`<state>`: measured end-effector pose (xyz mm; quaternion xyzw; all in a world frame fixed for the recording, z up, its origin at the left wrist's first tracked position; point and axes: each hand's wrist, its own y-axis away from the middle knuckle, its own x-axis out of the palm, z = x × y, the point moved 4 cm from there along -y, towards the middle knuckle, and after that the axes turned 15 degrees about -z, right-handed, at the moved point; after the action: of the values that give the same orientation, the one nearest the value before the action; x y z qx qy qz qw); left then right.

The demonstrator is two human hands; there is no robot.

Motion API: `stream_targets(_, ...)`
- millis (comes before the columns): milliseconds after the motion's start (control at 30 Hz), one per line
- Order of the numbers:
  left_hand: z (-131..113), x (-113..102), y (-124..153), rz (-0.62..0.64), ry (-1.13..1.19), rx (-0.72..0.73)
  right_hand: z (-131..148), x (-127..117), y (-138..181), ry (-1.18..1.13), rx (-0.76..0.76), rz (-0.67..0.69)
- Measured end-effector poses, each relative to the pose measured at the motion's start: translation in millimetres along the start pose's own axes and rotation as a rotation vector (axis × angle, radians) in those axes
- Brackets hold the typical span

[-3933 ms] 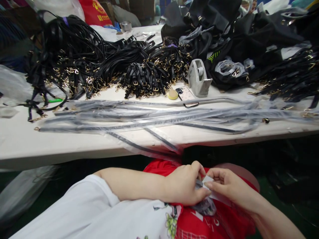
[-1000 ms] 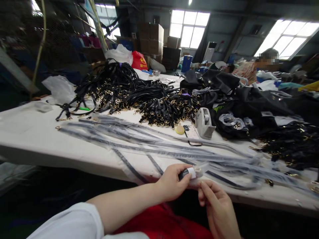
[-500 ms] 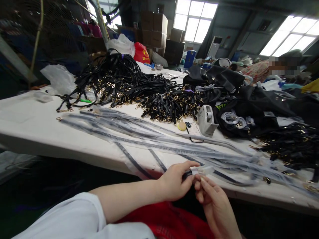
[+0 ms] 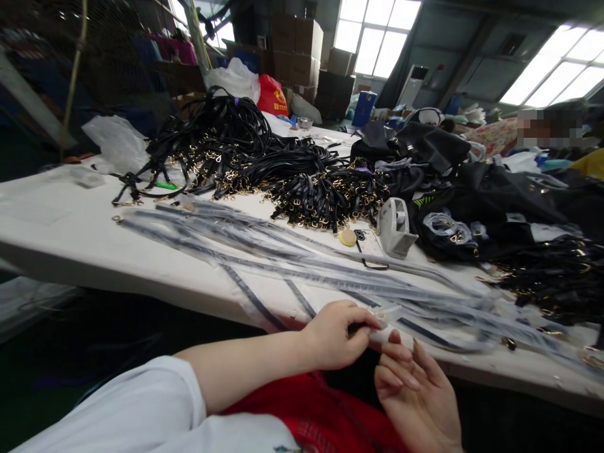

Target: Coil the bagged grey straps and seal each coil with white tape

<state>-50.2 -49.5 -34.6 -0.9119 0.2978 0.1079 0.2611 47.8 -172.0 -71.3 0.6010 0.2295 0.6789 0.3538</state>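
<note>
My left hand (image 4: 337, 335) reaches in over the table's front edge, thumb and forefinger pinched on the end of a strap. Clear, whitish plastic wrapping (image 4: 381, 333) sticks out past those fingertips. Beside it my right hand (image 4: 418, 393) is turned palm up, its fingers loosely bent and apart, the tips close to the plastic. Whether they touch it I cannot tell. Just beyond both hands lie several long dark straps in plastic sleeves (image 4: 302, 270), spread across the table.
Black straps with gold buckles (image 4: 311, 201) are heaped behind. A white tape dispenser (image 4: 395, 228), a phone (image 4: 370, 244) and a yellow round roll (image 4: 348, 237) stand mid-table. Dark bags (image 4: 434, 151) pile up at right, near a person (image 4: 495, 135). The white table (image 4: 51, 220) extends left.
My right hand has turned palm up, and its fingers have parted from their pinch by the strap end. My left hand keeps its pinch; the black strap end no longer shows between its fingers.
</note>
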Motion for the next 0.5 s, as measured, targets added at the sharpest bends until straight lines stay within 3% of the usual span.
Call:
stream_targets(300,-5.9,6.2,1.0,0.195,-0.129,0.052,-1.0,3.0,1.1,0.128,-0.12,-0.053)
stream_targets(500,-8.7,9.0,-0.5,0.197,-0.23,0.075,0.3,5.6,-1.3,0.284,-0.341,-0.019)
